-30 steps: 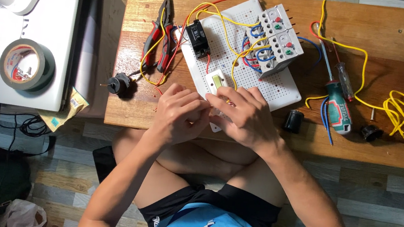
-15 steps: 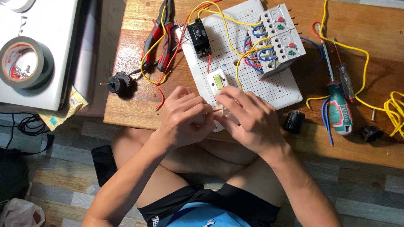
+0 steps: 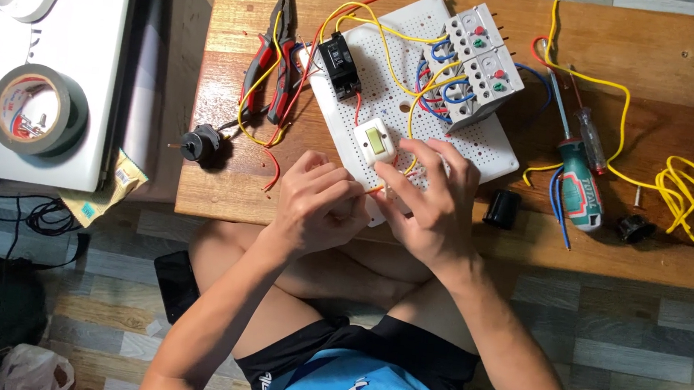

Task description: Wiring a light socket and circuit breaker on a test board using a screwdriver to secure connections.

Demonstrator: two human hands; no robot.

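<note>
Since a second ago both hands have drifted slightly rightward along the near edge of the board, and the right fingers now reach up beside the small switch instead of lying lower on the panel. Largest in view, the low wooden table [image 3: 635,70] carries a white perforated board [image 3: 392,88], which lies tilted across its middle. On that board sit a grey breaker block [image 3: 477,62] at the far right corner, a black breaker [image 3: 341,64] at the left, and looping yellow wires [image 3: 381,31] joining them. The left hand [image 3: 317,205] is curled into a loose fist at the board's near edge, fingers folded inward; whether it pinches a wire cannot be told. The right hand [image 3: 429,205] lies just beside it, touching it at the fingertips, with its fingers spread over the board's near corner and pressing there, holding nothing that shows. A small white switch [image 3: 375,144] with a pale green rocker stands on the board right above the gap between the two hands, just past the right hand's index fingertip. Red-handled pliers [image 3: 271,62] lie left of the board, a green-handled screwdriver [image 3: 580,181] right of it, and a coil of yellow wire [image 3: 691,192] farther right. A roll of dark tape [image 3: 36,109] rests on a white surface well to the left.
</note>
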